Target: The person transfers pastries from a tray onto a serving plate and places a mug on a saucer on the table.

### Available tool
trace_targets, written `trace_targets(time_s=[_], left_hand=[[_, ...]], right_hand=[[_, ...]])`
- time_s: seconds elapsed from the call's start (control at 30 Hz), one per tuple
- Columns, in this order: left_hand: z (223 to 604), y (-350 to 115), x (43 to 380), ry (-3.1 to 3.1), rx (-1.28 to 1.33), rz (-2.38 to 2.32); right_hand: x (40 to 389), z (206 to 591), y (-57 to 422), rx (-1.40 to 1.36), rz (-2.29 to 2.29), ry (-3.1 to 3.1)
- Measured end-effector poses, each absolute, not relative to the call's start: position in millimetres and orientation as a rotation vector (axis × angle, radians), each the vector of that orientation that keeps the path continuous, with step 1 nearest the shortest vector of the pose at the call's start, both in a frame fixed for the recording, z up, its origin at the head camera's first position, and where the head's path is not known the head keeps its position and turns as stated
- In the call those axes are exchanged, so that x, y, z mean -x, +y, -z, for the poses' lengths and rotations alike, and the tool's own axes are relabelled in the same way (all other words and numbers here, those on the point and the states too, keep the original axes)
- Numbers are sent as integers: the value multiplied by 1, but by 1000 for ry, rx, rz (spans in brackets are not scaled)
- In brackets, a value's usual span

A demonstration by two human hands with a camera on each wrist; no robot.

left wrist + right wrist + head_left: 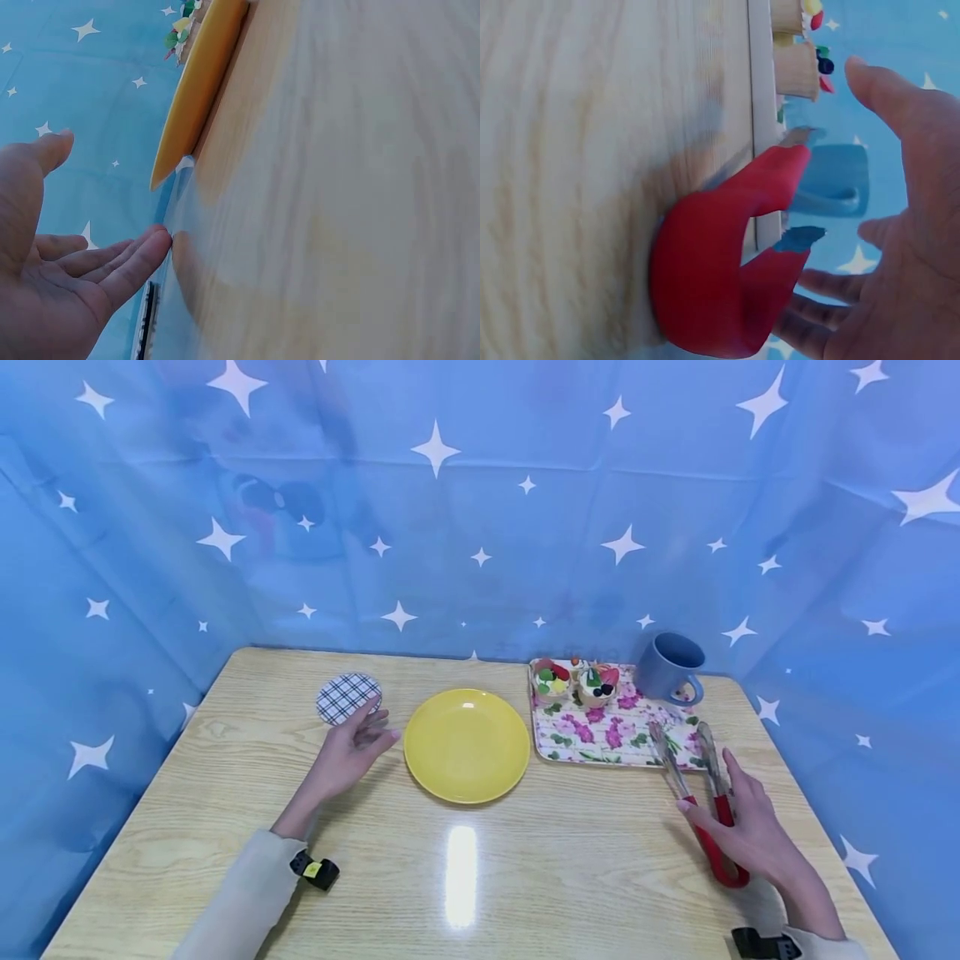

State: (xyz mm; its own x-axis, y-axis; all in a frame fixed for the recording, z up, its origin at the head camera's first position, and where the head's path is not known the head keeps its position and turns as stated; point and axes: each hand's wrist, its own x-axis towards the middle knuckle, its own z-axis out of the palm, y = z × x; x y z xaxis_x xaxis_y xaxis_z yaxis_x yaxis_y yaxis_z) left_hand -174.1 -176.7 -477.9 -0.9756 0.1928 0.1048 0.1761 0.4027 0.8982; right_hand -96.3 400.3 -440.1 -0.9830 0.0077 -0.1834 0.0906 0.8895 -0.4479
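Observation:
My left hand [347, 758] hovers between a round checked coaster [341, 700] and a yellow plate [467, 746], fingers loosely extended with nothing in them. In the head view its fingertips overlap the coaster's edge. On the right, metal tongs with a red handle [722, 862] lie with spread arms, their tips on a floral tray [592, 745]. Over the tongs is my right hand [757, 831], thumb and fingers parted on either side of the handle. In the right wrist view the red handle [697, 277] stands out from the palm, ungripped.
Two small cupcakes with fruit toppings, one at the corner [552, 683] and one beside it [597, 685], sit at the tray's back left. A blue mug [666, 667] stands at its back right. A starry blue curtain [480, 510] hangs behind the wooden table [360, 893].

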Motion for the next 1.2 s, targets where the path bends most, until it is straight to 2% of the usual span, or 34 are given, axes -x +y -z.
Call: trace_targets(time_s=[0.47, 0.83, 1.2], left_hand=[[482, -163, 182, 2334, -228, -1839], [485, -162, 188, 2201, -225, -1849], [490, -160, 190, 2151, -260, -1839]], right_hand=[[93, 447, 401, -200, 674, 2854], [97, 452, 397, -339, 614, 2830], [97, 453, 396, -341, 637, 2833]])
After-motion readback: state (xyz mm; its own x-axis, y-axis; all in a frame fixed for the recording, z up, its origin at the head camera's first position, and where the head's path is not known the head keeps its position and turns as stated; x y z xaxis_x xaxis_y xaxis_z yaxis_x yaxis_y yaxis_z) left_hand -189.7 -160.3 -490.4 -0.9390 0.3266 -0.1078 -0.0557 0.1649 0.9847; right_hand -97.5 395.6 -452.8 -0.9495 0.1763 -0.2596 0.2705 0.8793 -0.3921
